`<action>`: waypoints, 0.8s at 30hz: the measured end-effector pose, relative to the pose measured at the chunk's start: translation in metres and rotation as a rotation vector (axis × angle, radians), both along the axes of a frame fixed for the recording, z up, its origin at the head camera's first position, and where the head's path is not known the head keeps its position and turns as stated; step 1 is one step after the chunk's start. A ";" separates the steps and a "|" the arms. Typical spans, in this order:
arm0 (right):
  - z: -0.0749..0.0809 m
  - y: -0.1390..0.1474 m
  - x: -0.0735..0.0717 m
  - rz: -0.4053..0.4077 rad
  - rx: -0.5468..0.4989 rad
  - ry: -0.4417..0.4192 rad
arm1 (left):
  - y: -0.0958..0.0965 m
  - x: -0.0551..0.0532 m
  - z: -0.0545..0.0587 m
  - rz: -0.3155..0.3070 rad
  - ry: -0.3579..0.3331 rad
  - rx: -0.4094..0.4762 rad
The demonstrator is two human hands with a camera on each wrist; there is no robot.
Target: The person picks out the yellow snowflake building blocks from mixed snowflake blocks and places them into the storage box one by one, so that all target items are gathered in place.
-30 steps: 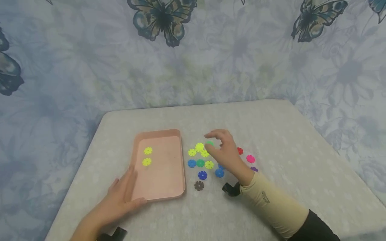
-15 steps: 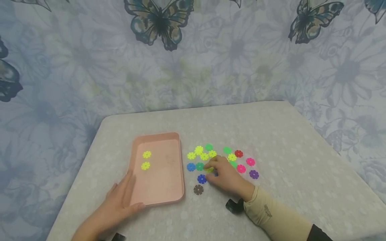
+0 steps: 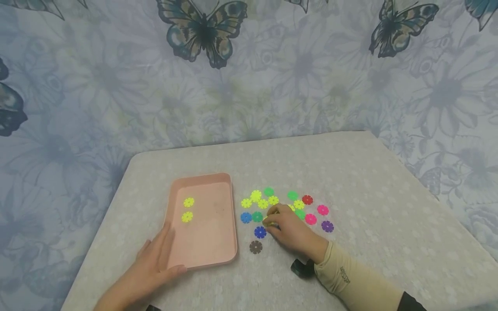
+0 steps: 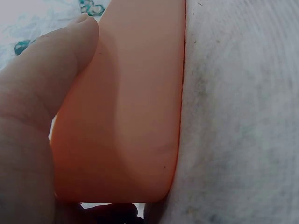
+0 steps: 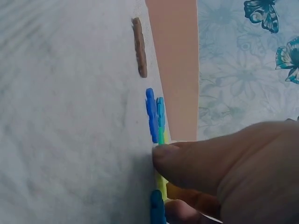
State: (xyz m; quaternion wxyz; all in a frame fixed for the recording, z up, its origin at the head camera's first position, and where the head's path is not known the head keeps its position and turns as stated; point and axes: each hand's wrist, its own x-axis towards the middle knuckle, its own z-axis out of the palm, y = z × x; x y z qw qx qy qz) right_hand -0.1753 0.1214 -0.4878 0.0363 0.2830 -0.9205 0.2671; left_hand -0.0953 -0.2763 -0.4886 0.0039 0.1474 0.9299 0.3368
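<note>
The right hand (image 3: pixel 292 230) pinched a yellow disc (image 5: pixel 161 184) between thumb and finger, apparently at the tabletop (image 3: pixel 334 172) though partly hidden, beside a green disc (image 3: pixel 257 217) right of the pink tray (image 3: pixel 212 237). The left hand (image 3: pixel 149 264), thumb and fingers spread apart, touched the tray's near-left corner; two yellow discs (image 3: pixel 188 202) lay inside

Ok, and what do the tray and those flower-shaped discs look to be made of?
The pink tray: probably moulded plastic, smooth and fairly matt, judging by its rounded corners and even colour. The flower-shaped discs: likely plastic too, smooth-looking, going by their thin, notched shape and single solid colours; their stiffness doesn't show.
</note>
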 end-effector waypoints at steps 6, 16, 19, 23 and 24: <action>0.003 0.002 0.005 0.038 0.028 0.012 | -0.002 0.001 -0.003 -0.005 0.013 0.000; 0.011 0.005 0.006 0.069 0.011 -0.085 | -0.003 0.002 -0.004 -0.013 0.061 -0.020; 0.011 0.005 0.006 0.070 0.020 -0.091 | -0.003 0.002 -0.004 -0.011 0.055 -0.018; 0.010 0.004 0.006 0.049 0.032 -0.102 | -0.003 0.001 -0.005 -0.007 0.044 -0.014; 0.010 0.004 0.006 0.045 0.035 -0.104 | -0.003 0.001 -0.005 -0.008 0.044 -0.014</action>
